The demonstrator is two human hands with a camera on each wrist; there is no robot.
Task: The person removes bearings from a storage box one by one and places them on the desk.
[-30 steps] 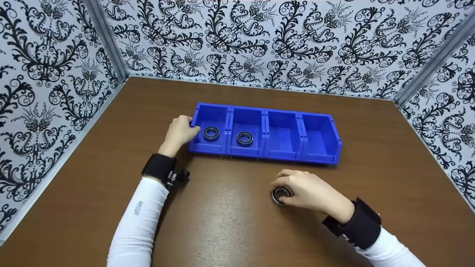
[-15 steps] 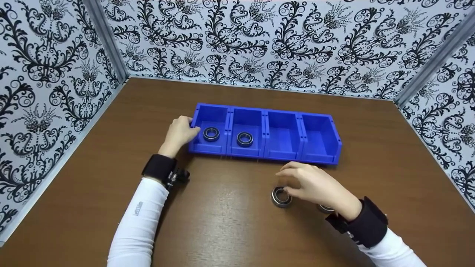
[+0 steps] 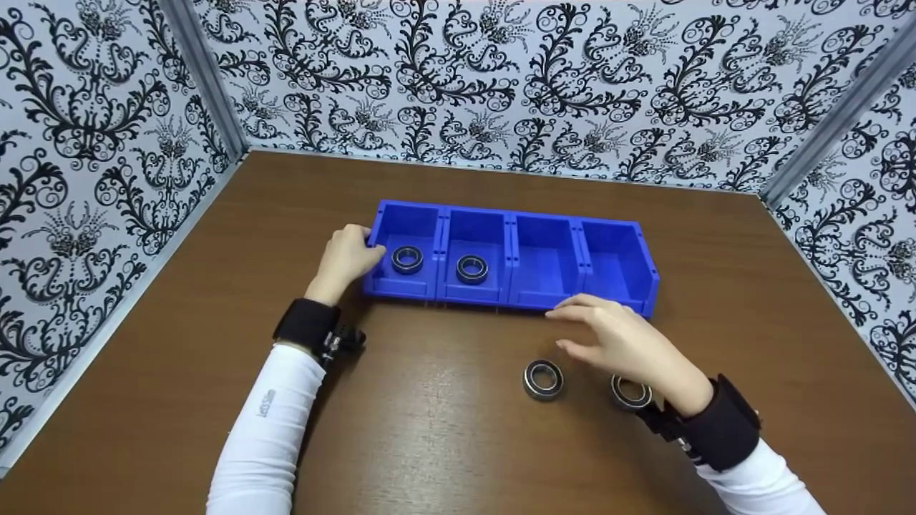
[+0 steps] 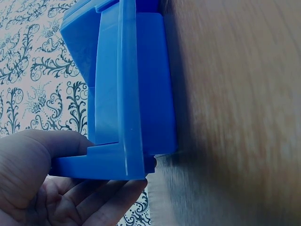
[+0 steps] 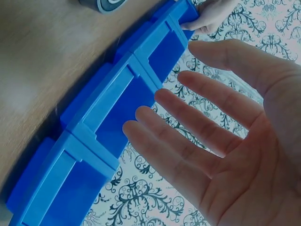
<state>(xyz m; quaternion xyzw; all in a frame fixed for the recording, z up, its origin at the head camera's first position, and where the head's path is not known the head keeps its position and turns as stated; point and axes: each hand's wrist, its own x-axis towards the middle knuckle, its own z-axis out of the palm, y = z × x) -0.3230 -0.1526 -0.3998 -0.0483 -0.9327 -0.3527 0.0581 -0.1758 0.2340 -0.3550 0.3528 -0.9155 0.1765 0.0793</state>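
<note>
My left hand (image 3: 347, 256) grips the left side wall of a blue four-part storage bin row (image 3: 547, 299). In the left wrist view, the thumb lies over the inside of that wall (image 4: 101, 162) and the fingers are under and outside it. My right hand (image 3: 619, 340), fingers spread and holding nothing, hovers before the bin's right part. Below it on the table lie a ball bearing (image 3: 531, 390) and a second bearing (image 3: 630, 402) close by the wrist. One bearing (image 3: 407, 270) sits in the leftmost compartment, another bearing (image 3: 472, 278) in the second. The two right compartments hold nothing visible.
The brown wooden table (image 3: 429, 429) reaches back to patterned white-and-black wall panels (image 3: 494, 86). Grey metal posts (image 3: 204, 79) stand at the corners. A black wrist strap (image 3: 308, 322) with a camera is on each arm.
My right hand has let go of the front bearing and drawn up and right towards the bin. The bearing beside its wrist has come into view. My left hand keeps its place.
</note>
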